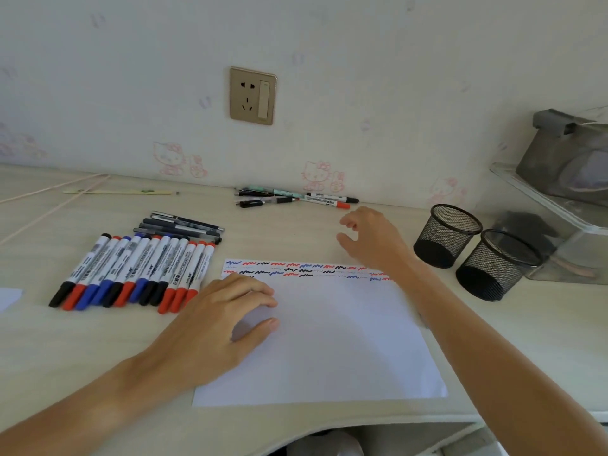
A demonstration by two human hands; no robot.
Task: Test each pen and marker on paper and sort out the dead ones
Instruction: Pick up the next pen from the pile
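Observation:
A white sheet of paper (329,343) lies on the desk with rows of red, blue and black squiggles along its top edge. My left hand (220,320) rests flat on the sheet's left part, fingers relaxed. My right hand (371,241) hovers above the paper's top right, fingers loosely curled, holding nothing. A row of several capped whiteboard markers (131,271) lies side by side left of the paper, with several dark pens (181,227) behind them. A second small pile of pens and markers (296,197) lies by the wall, just beyond my right hand.
Two black mesh pen cups (447,235) (496,264) stand at the right, both looking empty. A clear plastic organiser (559,199) sits at the far right. A wall socket (252,95) is above the desk. The desk's front edge curves inward below the paper.

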